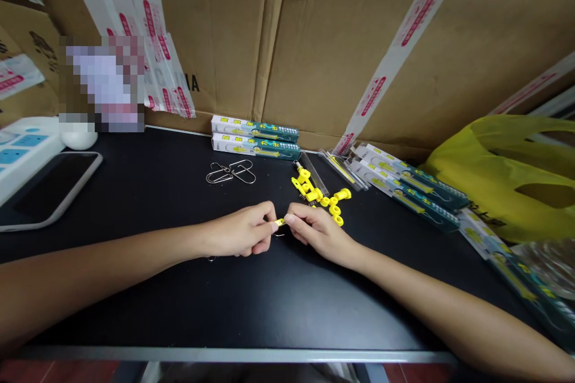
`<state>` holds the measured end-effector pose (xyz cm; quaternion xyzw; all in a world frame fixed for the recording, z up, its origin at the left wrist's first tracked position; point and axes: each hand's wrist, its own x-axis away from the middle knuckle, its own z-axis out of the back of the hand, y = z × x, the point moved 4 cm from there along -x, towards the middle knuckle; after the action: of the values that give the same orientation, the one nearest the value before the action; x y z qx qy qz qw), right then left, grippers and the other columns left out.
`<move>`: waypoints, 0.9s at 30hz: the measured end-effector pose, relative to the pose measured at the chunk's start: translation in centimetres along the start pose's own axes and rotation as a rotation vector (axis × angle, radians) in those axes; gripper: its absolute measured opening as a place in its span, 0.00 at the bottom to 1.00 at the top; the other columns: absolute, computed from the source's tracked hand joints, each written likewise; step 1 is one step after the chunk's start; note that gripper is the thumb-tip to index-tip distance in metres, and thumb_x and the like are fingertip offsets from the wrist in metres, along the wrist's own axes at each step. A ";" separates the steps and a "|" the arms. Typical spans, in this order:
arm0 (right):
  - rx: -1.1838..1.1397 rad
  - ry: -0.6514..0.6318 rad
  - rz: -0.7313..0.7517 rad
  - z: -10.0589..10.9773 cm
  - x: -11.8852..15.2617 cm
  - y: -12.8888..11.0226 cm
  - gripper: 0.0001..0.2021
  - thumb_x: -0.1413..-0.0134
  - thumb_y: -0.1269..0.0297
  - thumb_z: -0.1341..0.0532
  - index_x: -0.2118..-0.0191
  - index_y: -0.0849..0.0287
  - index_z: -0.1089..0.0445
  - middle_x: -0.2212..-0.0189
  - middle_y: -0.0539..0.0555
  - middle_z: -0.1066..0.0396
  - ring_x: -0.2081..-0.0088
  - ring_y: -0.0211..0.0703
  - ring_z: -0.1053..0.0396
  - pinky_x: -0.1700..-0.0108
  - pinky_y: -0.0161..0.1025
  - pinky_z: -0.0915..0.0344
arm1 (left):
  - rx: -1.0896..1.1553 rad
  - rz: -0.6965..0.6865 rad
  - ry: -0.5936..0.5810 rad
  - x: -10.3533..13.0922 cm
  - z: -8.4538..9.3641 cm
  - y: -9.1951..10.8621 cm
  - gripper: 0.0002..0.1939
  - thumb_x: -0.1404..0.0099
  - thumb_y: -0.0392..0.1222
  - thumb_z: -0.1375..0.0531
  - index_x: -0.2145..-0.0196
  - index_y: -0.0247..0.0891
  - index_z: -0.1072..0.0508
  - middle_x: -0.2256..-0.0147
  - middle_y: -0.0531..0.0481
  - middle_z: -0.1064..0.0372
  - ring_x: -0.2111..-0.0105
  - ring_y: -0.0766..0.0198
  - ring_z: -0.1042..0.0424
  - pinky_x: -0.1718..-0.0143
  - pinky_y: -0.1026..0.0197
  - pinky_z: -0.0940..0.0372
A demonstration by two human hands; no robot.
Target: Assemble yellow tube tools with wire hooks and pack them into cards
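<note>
My left hand (249, 230) is closed in a pinch on a small yellow piece (280, 222) above the black table. My right hand (317, 230) pinches at the other end of that piece, its fingertips almost against the left ones. Just below the piece a thin curved metal wire (279, 234) shows; whether it joins the piece I cannot tell. Beyond my right hand lies a loose pile of yellow plastic parts (315, 194). Several bent metal hooks (230, 172) rest on the table past my left hand.
Two small printed boxes (256, 146) lie stacked by the cardboard wall (215, 30). Clear tubes (344, 169), more boxes (404, 191) and a yellow bag (489, 173) are at the right. A phone (51, 188) and a power strip (29, 146) are at the left.
</note>
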<state>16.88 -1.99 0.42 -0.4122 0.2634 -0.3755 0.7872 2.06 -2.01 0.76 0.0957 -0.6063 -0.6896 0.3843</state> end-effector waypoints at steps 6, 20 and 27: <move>0.041 0.103 0.035 0.2 -0.3 0.3 0.18 0.37 0.56 0.50 0.77 0.58 0.45 0.81 0.45 0.47 0.78 0.33 0.48 0.73 0.34 0.49 | 0.032 0.016 -0.056 0.6 -1.1 -0.1 0.11 0.31 0.50 0.54 0.68 0.42 0.48 0.82 0.63 0.44 0.87 0.74 0.52 0.87 0.72 0.54; -0.187 0.195 -0.002 0.5 -0.7 1.0 0.19 0.36 0.54 0.51 0.77 0.57 0.48 0.84 0.43 0.49 0.82 0.31 0.52 0.78 0.33 0.51 | -0.091 0.044 -0.075 0.7 0.5 1.0 0.09 0.33 0.47 0.51 0.68 0.40 0.43 0.83 0.61 0.40 0.87 0.74 0.49 0.87 0.71 0.52; -0.228 0.255 -0.017 1.0 -0.6 1.7 0.20 0.36 0.54 0.51 0.78 0.57 0.47 0.86 0.43 0.48 0.83 0.32 0.50 0.79 0.33 0.51 | -0.008 0.071 -0.084 -0.5 0.7 -0.3 0.06 0.34 0.43 0.52 0.68 0.40 0.43 0.85 0.61 0.40 0.90 0.75 0.50 0.90 0.73 0.53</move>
<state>17.93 -0.43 -0.39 -0.4499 0.3987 -0.3989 0.6924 1.87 -1.19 0.46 0.0432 -0.6221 -0.6814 0.3831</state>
